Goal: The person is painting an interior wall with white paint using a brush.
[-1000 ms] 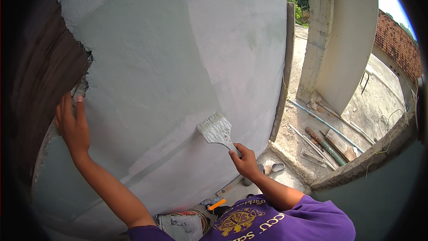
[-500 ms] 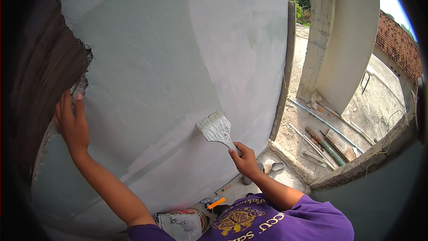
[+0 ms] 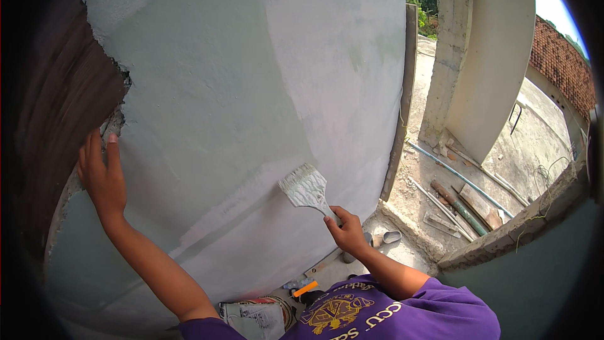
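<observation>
My right hand (image 3: 346, 232) is wrapped around the handle of a wide, flat brush (image 3: 304, 189), fingers closed on it and thumb laid along it. The brush is smeared pale right down its head, and its bristles point up and left at the wall (image 3: 207, 88), low on its grey-green part, near where a whitish patch (image 3: 333, 56) begins. Whether the bristle tips press on the wall or sit just off it, I cannot tell.

My left hand (image 3: 102, 179) holds no tool. Its fingers are stretched out and a little apart, resting at the broken edge of the wall beside the dark brown surface (image 3: 69, 88); it looks to me like a brace while I lean in.

I judge the step in hand to be brushing a whitish coat over the grey-green. The coverage is uneven: a streaky whitish band runs down to the left of the brush, with a darker stripe under it. The next stroke, I think, calls for the bristles flat to the wall, steady pressure and some overlap with the whitish edge, my left hand keeping clear of the brush's path.

Below, beside my purple shirt (image 3: 409, 315), lies something orange (image 3: 306, 288).
</observation>
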Motion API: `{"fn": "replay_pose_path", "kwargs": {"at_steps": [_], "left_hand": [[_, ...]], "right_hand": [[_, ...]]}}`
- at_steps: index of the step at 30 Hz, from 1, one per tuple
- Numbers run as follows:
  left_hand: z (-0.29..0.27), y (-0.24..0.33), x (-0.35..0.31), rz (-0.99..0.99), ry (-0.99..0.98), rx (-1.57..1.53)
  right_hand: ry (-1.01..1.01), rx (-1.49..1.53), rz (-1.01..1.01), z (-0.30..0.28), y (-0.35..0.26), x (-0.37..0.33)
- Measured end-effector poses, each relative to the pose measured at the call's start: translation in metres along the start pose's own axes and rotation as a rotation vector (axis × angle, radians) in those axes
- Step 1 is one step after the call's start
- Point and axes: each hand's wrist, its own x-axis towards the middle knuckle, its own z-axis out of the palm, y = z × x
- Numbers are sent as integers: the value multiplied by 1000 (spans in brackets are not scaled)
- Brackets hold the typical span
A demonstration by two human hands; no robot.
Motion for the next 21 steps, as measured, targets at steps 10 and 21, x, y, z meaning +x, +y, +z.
{"fn": "replay_pose_path", "kwargs": {"at_steps": [10, 21], "left_hand": [[2, 0, 1, 3, 11, -49], [2, 1, 0, 21, 29, -23]], "right_hand": [[-52, 36, 76, 3, -3, 14], [-47, 143, 41, -2, -9, 18]]}}
